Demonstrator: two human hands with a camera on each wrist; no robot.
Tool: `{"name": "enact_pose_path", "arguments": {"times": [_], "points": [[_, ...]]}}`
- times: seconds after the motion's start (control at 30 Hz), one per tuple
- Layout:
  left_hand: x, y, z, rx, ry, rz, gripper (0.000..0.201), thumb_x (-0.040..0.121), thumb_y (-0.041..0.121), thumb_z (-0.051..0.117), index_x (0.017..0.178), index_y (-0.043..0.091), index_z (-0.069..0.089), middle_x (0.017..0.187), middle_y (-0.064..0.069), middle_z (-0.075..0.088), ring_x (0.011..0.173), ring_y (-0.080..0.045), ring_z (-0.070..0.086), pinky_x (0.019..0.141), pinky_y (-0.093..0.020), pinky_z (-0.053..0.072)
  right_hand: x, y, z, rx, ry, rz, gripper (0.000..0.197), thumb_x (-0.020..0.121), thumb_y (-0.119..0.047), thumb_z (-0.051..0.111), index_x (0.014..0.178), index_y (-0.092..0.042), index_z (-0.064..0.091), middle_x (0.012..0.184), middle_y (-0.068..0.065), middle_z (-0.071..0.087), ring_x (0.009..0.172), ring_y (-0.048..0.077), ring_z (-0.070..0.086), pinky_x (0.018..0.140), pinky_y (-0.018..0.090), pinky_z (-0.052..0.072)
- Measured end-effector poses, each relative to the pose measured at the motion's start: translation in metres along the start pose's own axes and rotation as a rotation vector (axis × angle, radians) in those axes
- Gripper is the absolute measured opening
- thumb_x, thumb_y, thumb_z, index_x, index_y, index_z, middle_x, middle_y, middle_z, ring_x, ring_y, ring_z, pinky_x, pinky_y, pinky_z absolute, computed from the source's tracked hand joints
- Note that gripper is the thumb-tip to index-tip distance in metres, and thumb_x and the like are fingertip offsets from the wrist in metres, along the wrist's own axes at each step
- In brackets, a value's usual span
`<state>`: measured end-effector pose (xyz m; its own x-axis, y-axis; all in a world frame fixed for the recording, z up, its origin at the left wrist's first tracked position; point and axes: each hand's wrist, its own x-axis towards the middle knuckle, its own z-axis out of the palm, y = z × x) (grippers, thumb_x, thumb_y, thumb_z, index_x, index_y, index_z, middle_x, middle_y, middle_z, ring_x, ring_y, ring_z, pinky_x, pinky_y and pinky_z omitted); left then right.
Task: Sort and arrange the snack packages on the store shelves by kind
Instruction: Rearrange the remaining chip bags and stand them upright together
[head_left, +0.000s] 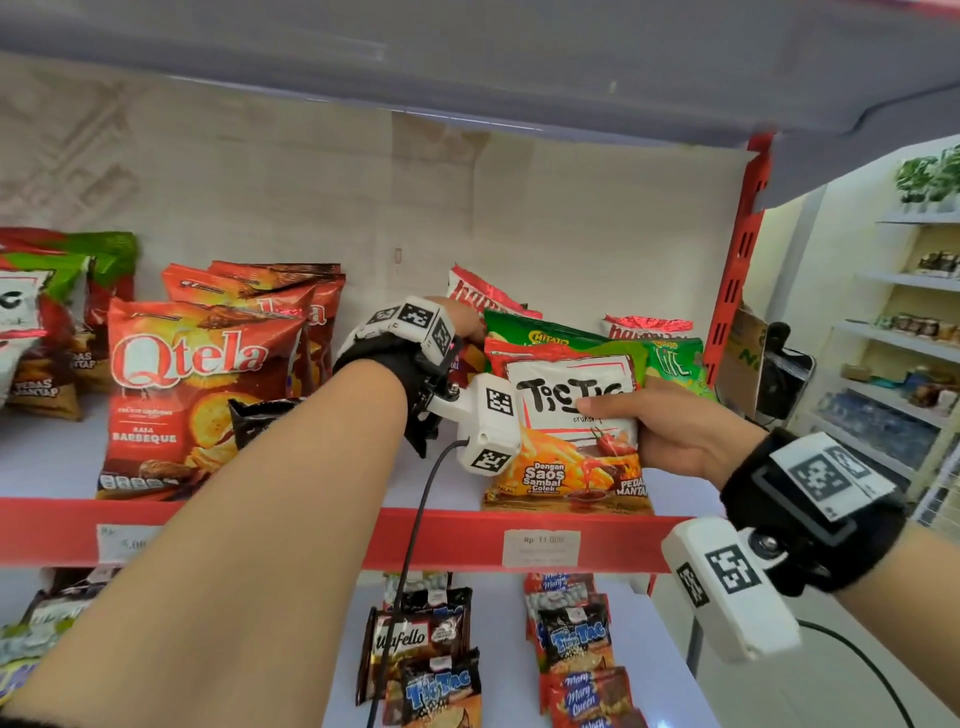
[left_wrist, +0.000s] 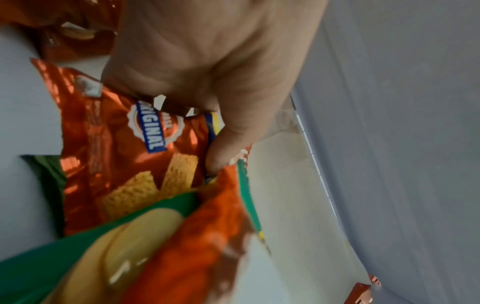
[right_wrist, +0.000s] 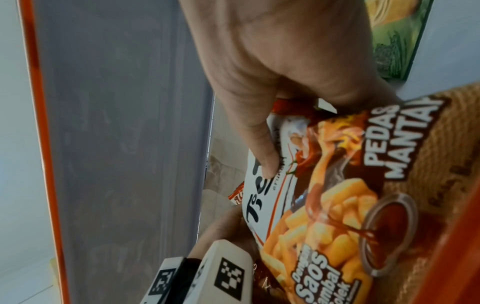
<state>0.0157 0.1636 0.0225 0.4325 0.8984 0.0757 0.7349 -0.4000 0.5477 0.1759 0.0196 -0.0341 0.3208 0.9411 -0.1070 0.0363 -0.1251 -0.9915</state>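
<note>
A red and white Tic Tac bag (head_left: 571, 457) (right_wrist: 337, 226) stands at the front edge of the upper shelf. My right hand (head_left: 649, 415) (right_wrist: 272, 144) grips its right side, thumb (right_wrist: 265, 164) on the front and the other fingers hidden behind. Behind it leans a green Chitato bag (head_left: 561, 335) (left_wrist: 78, 246). My left hand (head_left: 462, 325) (left_wrist: 197, 115) reaches in behind these and pinches a red Happytos bag (head_left: 483, 296) marked "Original" (left_wrist: 124, 144), with the thumb (left_wrist: 228, 148) on its front. A second Happytos bag (head_left: 647, 327) stands at the right.
Red Qtela bags (head_left: 192, 395) stand in rows at the left, with more Tic Tac bags (head_left: 31, 332) beyond them. The shelf's red front rail (head_left: 311, 535) carries price tags. Below lie Wafello packs (head_left: 410, 634) and small Tic Tac packs (head_left: 576, 639). A red upright (head_left: 737, 260) bounds the right side.
</note>
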Motion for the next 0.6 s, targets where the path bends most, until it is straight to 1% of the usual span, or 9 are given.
{"name": "enact_pose_path", "arguments": {"times": [0.07, 0.1, 0.17, 0.2, 0.33, 0.43, 0.5, 0.57, 0.6], "points": [[-0.002, -0.004, -0.009, -0.073, 0.06, -0.003, 0.041, 0.097, 0.028, 0.047, 0.129, 0.003, 0.053, 0.134, -0.017, 0.055, 0.112, -0.028, 0.055, 0.093, -0.031, 0.044, 0.002, -0.003, 0.001, -0.035, -0.01, 0.021, 0.037, 0.08, 0.001, 0.067, 0.117, -0.001, 0.061, 0.111, 0.019, 0.07, 0.097, 0.033, 0.068, 0.079, 0.045, 0.057], [0.0, -0.008, -0.012, -0.116, 0.072, -0.001, 0.042, 0.095, 0.026, 0.052, 0.129, 0.003, 0.052, 0.134, -0.017, 0.055, 0.104, -0.026, 0.057, 0.081, -0.028, 0.048, 0.004, -0.004, 0.002, -0.053, -0.004, 0.032, 0.037, 0.079, -0.001, 0.068, 0.115, -0.002, 0.063, 0.11, 0.018, 0.07, 0.097, 0.033, 0.068, 0.082, 0.046, 0.056], [0.0, -0.015, -0.018, -0.377, 0.158, -0.041, 0.047, 0.088, 0.019, 0.063, 0.129, 0.001, 0.052, 0.133, -0.017, 0.056, 0.084, -0.019, 0.052, 0.055, -0.021, 0.042, 0.008, -0.006, 0.005, -0.087, 0.013, 0.049, 0.038, 0.076, -0.004, 0.072, 0.113, -0.007, 0.064, 0.107, 0.014, 0.072, 0.099, 0.033, 0.068, 0.089, 0.051, 0.052], [-0.003, -0.016, -0.022, -0.489, 0.223, -0.055, 0.05, 0.085, 0.017, 0.066, 0.129, 0.001, 0.051, 0.131, -0.016, 0.057, 0.083, -0.019, 0.05, 0.053, -0.022, 0.041, 0.01, -0.007, 0.007, -0.101, 0.018, 0.055, 0.037, 0.076, -0.005, 0.073, 0.112, -0.009, 0.065, 0.106, 0.013, 0.073, 0.1, 0.033, 0.068, 0.092, 0.054, 0.051], [-0.008, -0.021, -0.035, -0.698, 0.451, -0.053, 0.044, 0.08, 0.016, 0.064, 0.12, 0.008, 0.048, 0.108, -0.008, 0.066, 0.089, -0.023, 0.061, 0.085, -0.038, 0.053, 0.018, -0.013, 0.017, -0.144, 0.035, 0.071, 0.029, 0.075, -0.004, 0.074, 0.103, -0.008, 0.067, 0.094, 0.012, 0.075, 0.089, 0.03, 0.07, 0.09, 0.054, 0.052], [-0.017, -0.023, -0.045, -0.767, 0.581, -0.015, 0.037, 0.082, 0.019, 0.061, 0.114, 0.011, 0.044, 0.09, -0.002, 0.061, 0.093, -0.026, 0.062, 0.087, -0.042, 0.053, 0.025, -0.018, 0.025, -0.151, 0.021, 0.098, 0.03, 0.075, -0.003, 0.072, 0.104, -0.006, 0.064, 0.086, 0.011, 0.076, 0.073, 0.025, 0.073, 0.07, 0.044, 0.06], [-0.023, -0.024, -0.051, -0.763, 0.634, 0.002, 0.034, 0.081, 0.02, 0.061, 0.11, 0.014, 0.044, 0.097, -0.003, 0.063, 0.1, -0.029, 0.06, 0.089, -0.045, 0.052, 0.029, -0.022, 0.031, -0.156, 0.006, 0.123, 0.026, 0.077, -0.003, 0.07, 0.102, -0.007, 0.062, 0.082, 0.01, 0.076, 0.067, 0.023, 0.073, 0.06, 0.039, 0.06], [-0.03, -0.023, -0.056, -0.777, 0.67, 0.026, 0.035, 0.079, 0.02, 0.062, 0.11, 0.014, 0.046, 0.104, -0.005, 0.064, 0.104, -0.03, 0.058, 0.09, -0.043, 0.051, 0.031, -0.025, 0.04, -0.176, 0.005, 0.138, 0.025, 0.079, -0.003, 0.07, 0.102, -0.007, 0.062, 0.081, 0.01, 0.076, 0.067, 0.023, 0.072, 0.058, 0.037, 0.058], [-0.032, -0.023, -0.058, -0.777, 0.685, 0.043, 0.035, 0.079, 0.021, 0.064, 0.109, 0.014, 0.047, 0.104, -0.004, 0.064, 0.103, -0.029, 0.059, 0.087, -0.039, 0.051, 0.031, -0.026, 0.044, -0.202, 0.01, 0.14, 0.028, 0.079, -0.005, 0.071, 0.105, -0.008, 0.061, 0.087, 0.01, 0.075, 0.073, 0.023, 0.072, 0.065, 0.04, 0.058]]}}
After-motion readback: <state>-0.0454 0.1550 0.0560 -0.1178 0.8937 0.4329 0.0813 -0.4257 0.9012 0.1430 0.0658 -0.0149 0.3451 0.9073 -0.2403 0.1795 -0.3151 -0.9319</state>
